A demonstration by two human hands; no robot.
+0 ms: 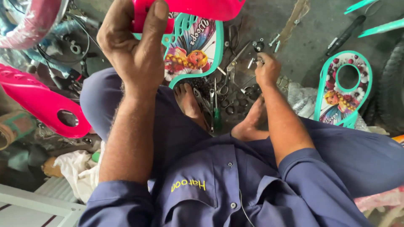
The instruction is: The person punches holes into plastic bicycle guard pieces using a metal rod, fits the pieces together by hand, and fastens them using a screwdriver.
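My left hand [134, 46] is raised close to the camera and grips the edge of a bright pink plastic part [198, 8] at the top of the view. My right hand [267, 69] reaches down to the floor, its fingers pinched on a small metal piece [259, 62] among loose bolts and nuts. Below the pink part stands a teal-rimmed plastic panel [193, 50] with a cartoon picture on it. My bare feet [189, 101] rest on the floor between the two hands.
Pliers, scissors and a green-handled screwdriver [216, 111] lie on the floor by my feet. A second teal picture panel [343, 90] lies to the right, a pink fender [38, 103] to the left. A tyre [391, 84] fills the right edge, white cloth [80, 168] lies at lower left.
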